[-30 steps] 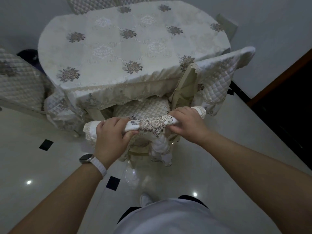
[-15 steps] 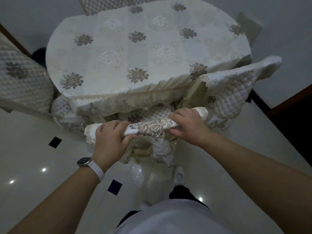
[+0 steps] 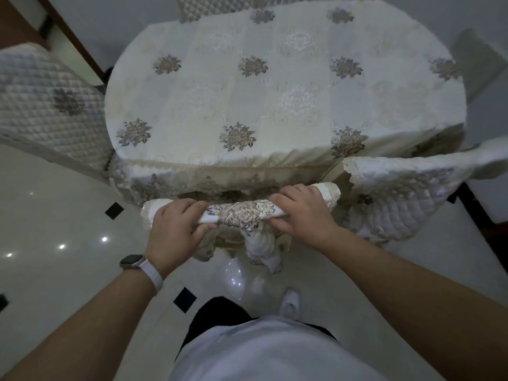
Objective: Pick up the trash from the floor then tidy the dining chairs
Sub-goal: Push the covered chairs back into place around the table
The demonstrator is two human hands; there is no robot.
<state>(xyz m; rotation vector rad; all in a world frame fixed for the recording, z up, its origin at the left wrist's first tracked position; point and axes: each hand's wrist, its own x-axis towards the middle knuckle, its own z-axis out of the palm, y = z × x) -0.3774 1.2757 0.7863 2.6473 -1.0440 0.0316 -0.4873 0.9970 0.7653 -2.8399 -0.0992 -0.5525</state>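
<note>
A dining chair (image 3: 242,214) with a white embroidered cover stands straight in front of me, its seat hidden under the table's edge. My left hand (image 3: 176,229) grips the left part of its top rail. My right hand (image 3: 301,214) grips the right part of the same rail. The oval dining table (image 3: 275,86) carries a cream cloth with flower motifs. No trash shows on the floor in this view.
A quilted chair (image 3: 49,105) stands at the table's left end, and another quilted chair (image 3: 406,193) is angled at the right corner, close to the one I hold. A third chair back (image 3: 220,6) shows behind the table. Glossy tiled floor (image 3: 55,243) surrounds me.
The chair has slid further under the table with both hands on its rail. Its seat cushion, visible earlier, is now hidden. I have stepped closer to the table.
</note>
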